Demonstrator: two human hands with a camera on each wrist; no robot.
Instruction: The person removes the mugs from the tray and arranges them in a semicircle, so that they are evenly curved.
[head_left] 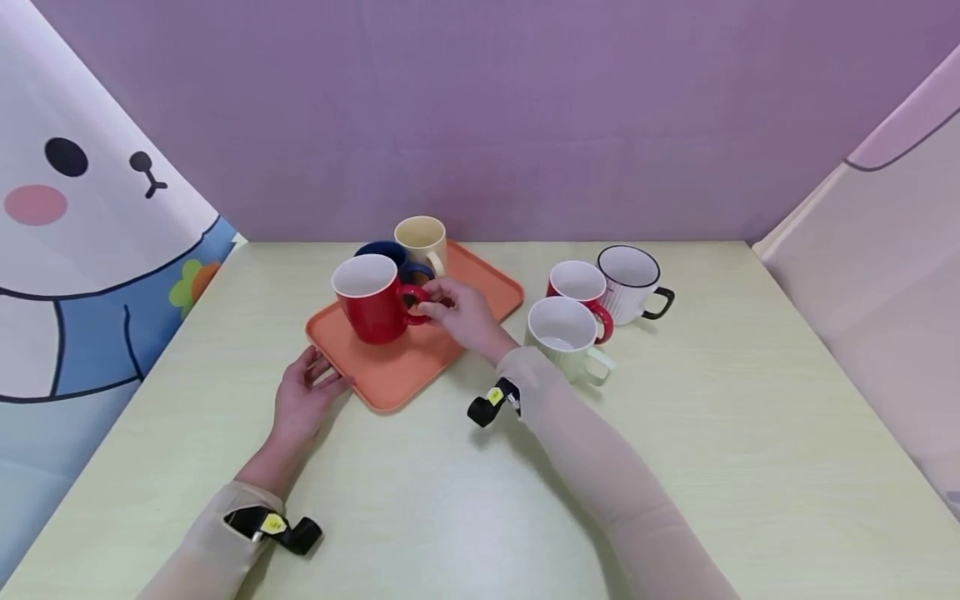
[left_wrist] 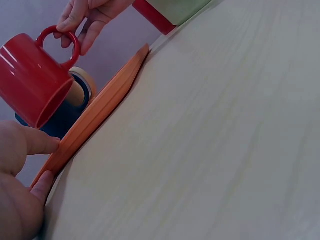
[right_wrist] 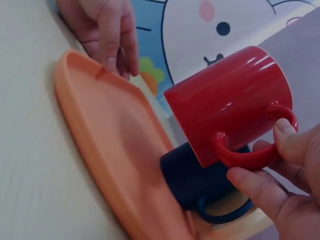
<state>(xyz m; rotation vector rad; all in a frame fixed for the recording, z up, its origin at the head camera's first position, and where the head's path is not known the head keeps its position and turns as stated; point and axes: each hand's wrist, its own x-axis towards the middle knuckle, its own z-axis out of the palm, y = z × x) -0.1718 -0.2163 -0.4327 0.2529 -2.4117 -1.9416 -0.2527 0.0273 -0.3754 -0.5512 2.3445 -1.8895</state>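
A glossy red mug (head_left: 375, 310) with a white inside hangs just above an orange tray (head_left: 397, 387), roughly upright; both wrist views show its base clear of the surface. The right hand (head_left: 468, 315) pinches its handle between thumb and fingers. The left hand (head_left: 303, 402) is at the tray's near left edge, its thumb and fingers spread apart, the tips touching the rim.

Just behind the lifted mug, a navy mug (right_wrist: 192, 175) stands on the tray, and beside it, at the far edge, stands a cream mug (head_left: 420, 233).

Right of the tray, three more mugs are grouped close together on the pale wooden table (head_left: 750, 417): a pale green mug (head_left: 558, 333) in front, a second red mug (head_left: 577, 283) behind it and a white mug with a black rim and handle (head_left: 628, 296) farthest back. A purple backdrop (head_left: 480, 125) rises behind the table, with a cartoon-printed sheet (head_left: 97, 233) at the left.
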